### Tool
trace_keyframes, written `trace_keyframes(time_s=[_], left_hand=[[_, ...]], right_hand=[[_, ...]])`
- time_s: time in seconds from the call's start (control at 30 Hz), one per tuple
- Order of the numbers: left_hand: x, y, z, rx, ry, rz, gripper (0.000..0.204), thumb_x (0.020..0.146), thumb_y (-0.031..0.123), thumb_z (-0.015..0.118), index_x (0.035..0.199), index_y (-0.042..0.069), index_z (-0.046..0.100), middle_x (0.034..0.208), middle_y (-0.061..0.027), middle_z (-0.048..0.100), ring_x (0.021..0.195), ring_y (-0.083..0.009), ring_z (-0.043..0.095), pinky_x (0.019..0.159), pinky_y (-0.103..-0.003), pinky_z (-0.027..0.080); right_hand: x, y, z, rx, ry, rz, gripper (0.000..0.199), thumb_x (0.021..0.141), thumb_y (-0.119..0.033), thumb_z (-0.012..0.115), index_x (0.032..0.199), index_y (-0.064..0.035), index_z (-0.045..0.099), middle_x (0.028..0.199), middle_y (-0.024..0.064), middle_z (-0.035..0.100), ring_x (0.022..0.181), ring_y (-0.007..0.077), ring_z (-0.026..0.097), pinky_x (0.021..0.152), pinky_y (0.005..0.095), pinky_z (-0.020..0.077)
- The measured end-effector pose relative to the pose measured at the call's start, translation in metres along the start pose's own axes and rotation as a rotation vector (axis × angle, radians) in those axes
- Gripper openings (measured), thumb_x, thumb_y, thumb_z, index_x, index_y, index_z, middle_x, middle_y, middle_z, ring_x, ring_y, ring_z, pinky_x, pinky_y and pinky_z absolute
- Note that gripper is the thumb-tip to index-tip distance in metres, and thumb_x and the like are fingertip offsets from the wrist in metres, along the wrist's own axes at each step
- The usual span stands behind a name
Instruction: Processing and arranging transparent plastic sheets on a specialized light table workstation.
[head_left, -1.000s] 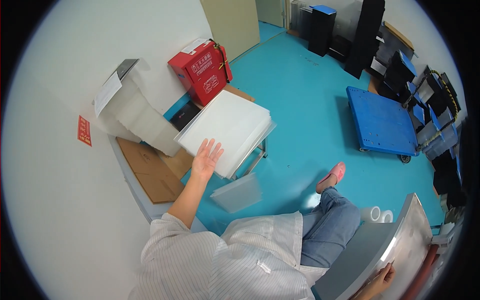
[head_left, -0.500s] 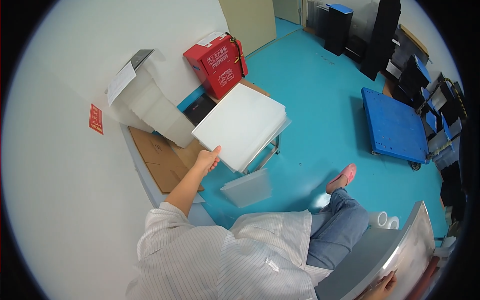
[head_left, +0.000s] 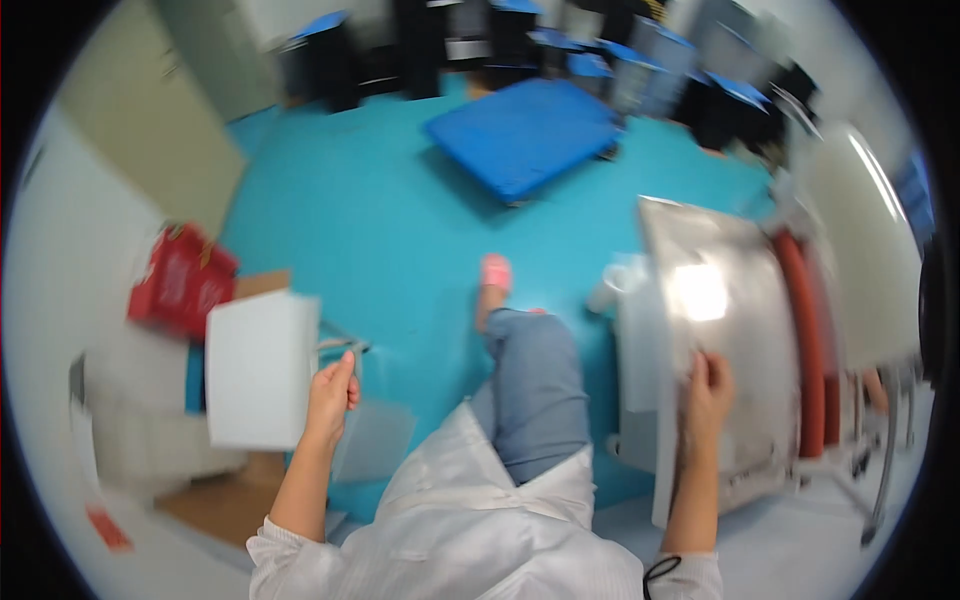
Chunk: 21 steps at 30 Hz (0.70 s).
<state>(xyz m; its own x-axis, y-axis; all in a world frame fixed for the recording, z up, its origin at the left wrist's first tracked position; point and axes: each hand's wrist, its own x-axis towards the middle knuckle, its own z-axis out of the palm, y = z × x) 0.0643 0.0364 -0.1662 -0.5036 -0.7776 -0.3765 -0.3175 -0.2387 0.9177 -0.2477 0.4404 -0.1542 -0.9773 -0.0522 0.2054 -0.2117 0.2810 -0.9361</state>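
My left hand is beside the right edge of a stack of white sheets. Its fingers are curled in with the thumb pressed over them; whatever they may hold does not show. Over on the right, my right hand rests at a shiny metal work surface. Thumb and fingertips there come together in a pinch on the surface, and anything between them is too small to make out. A reddish-orange roller runs along the far side of the metal surface. Motion smears much of the picture.
On the left, a red box stands near the stack, with cardboard below. Translucent sheets are low beside my left arm. A blue platform trolley stands ahead on the turquoise floor. White rolls sit beside the metal surface.
My view has swung to the right. The left hand has come off the top corner of the white stack to its side. The right hand, with its forearm, shows more fully on the metal surface.
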Motion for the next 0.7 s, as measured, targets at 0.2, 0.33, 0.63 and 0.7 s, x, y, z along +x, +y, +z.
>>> trace_keyframes(time_s=[0.2,0.33,0.63,0.7], left_hand=[[0.012,0.036,0.197,-0.201,-0.959,-0.279,0.04,0.097,0.041,0.052,0.105,0.003,0.061,0.093,-0.0108,0.067,0.082,-0.0194,0.066,0.071,-0.029,0.053],[0.002,0.033,0.278,-0.539,-1.153,-0.503,0.051,0.098,0.032,0.05,0.138,0.002,0.04,0.132,-0.0158,0.051,0.115,-0.0268,0.055,0.096,-0.038,0.045],[-0.011,0.058,0.262,-0.516,-0.966,-0.388,0.055,0.096,0.021,0.052,0.144,0.002,0.032,0.134,-0.0204,0.049,0.116,-0.0368,0.055,0.091,-0.053,0.051],[-0.011,0.063,0.248,-0.513,-0.929,-0.362,0.054,0.096,0.019,0.051,0.143,0.0,0.032,0.132,-0.0223,0.05,0.113,-0.038,0.057,0.086,-0.053,0.053]], right_hand=[[0.0,-0.032,-0.001,-0.15,-0.008,-0.079,0.008,0.089,-0.009,0.063,0.086,-0.0015,0.061,0.07,-0.0032,0.056,0.064,0.0038,0.049,0.057,0.0196,0.0392],[0.002,-0.045,-0.003,-0.128,0.054,-0.015,0.009,0.089,-0.01,0.063,0.088,-0.0008,0.062,0.07,-0.0034,0.057,0.063,0.0036,0.049,0.057,0.0197,0.0395],[0.065,-0.039,-0.011,-0.337,-0.047,-0.013,0.015,0.086,-0.014,0.063,0.084,0.001,0.062,0.066,0.003,0.058,0.06,0.007,0.051,0.056,0.0236,0.0411],[0.093,-0.039,0.003,-0.413,-0.07,-0.039,0.016,0.083,-0.014,0.064,0.084,0.0018,0.063,0.067,0.0089,0.061,0.059,0.0124,0.055,0.058,0.028,0.0446]])
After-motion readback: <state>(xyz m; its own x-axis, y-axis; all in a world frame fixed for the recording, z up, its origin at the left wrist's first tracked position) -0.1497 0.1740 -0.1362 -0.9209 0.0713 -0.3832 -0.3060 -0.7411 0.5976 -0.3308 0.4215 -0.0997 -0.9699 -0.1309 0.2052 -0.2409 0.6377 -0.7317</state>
